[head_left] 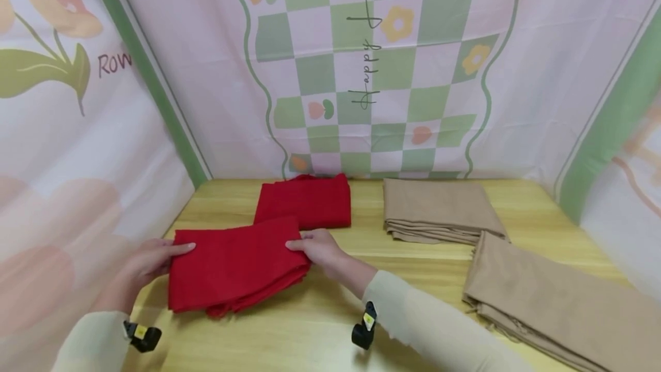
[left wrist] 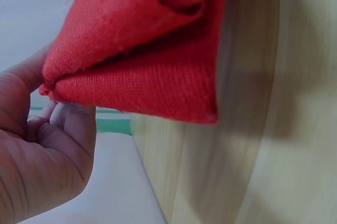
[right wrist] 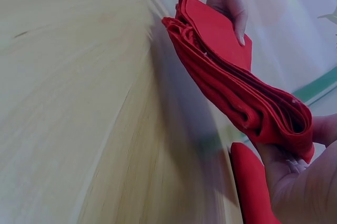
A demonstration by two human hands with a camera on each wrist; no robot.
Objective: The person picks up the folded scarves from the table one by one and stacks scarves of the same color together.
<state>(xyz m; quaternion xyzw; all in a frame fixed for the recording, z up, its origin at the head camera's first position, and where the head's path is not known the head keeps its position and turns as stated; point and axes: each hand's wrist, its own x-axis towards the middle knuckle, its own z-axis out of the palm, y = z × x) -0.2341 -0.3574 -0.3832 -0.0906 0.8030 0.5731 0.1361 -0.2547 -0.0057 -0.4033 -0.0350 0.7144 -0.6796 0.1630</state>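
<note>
A folded red cloth (head_left: 234,266) is held between both hands at the left of the table, its layered edge toward the front. My left hand (head_left: 152,263) pinches its left end, thumb on top and fingers beneath. On the right end, my right hand (head_left: 322,250) grips the cloth the same way. The right wrist view shows the stacked layers of this red cloth (right wrist: 237,90) raised off the table between the two hands. In the left wrist view, the folded corner of the cloth (left wrist: 142,77) sits between thumb and fingers.
A second folded red cloth (head_left: 304,202) lies behind the held one. Two folded beige cloths rest on the right, one at the back (head_left: 439,205) and another beige cloth (head_left: 558,303) nearer the front. Printed fabric curtains (head_left: 217,102) border the wooden table (head_left: 289,326).
</note>
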